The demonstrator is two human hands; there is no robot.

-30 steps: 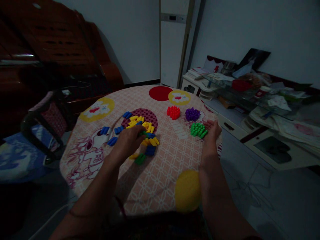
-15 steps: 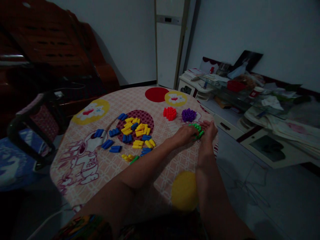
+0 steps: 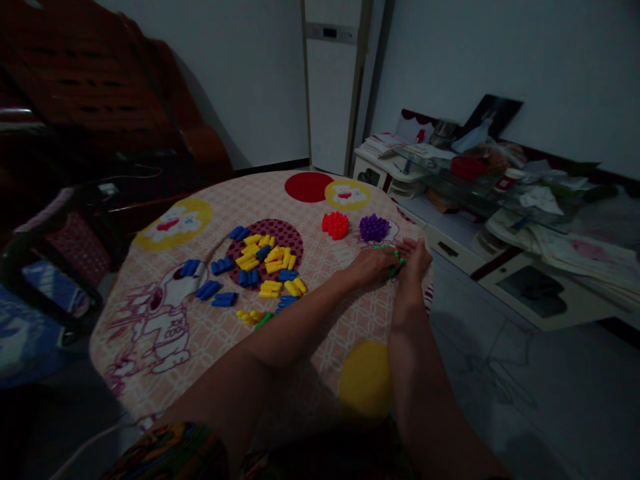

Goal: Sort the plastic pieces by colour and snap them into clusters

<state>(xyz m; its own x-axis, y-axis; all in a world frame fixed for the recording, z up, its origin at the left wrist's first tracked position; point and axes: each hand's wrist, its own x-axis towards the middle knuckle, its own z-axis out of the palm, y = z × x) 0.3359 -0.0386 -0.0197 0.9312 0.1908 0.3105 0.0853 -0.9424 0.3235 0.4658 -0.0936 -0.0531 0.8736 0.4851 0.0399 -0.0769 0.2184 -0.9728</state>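
Note:
My left hand [image 3: 373, 267] lies palm down over a cluster of small green plastic pegs [image 3: 399, 261], its fingers flat on top and hiding most of them. On the cluster's right side my right hand [image 3: 416, 259] is cupped, with fingers stretched out along the pegs. Just beyond the hands, purple pegs [image 3: 374, 228] stand packed together. To their left is a similar tight group of red pegs [image 3: 335, 225]. Yellow pieces [image 3: 270, 288] and blue pieces [image 3: 225, 299] lie in small rows further left. A green piece [image 3: 263, 321] sits by my left forearm.
A patterned cloth covers the round table [image 3: 310, 360]. To the right runs a low cabinet [image 3: 530, 287] with a glass shelf full of papers, bags and a red bowl [image 3: 467, 167]. A wooden bench [image 3: 80, 100] and a dark-framed chair [image 3: 55, 240] stand at the left.
My left hand has flattened and slid over the green pegs, covering more of them. My right hand stays beside them. The whole view has shifted slightly.

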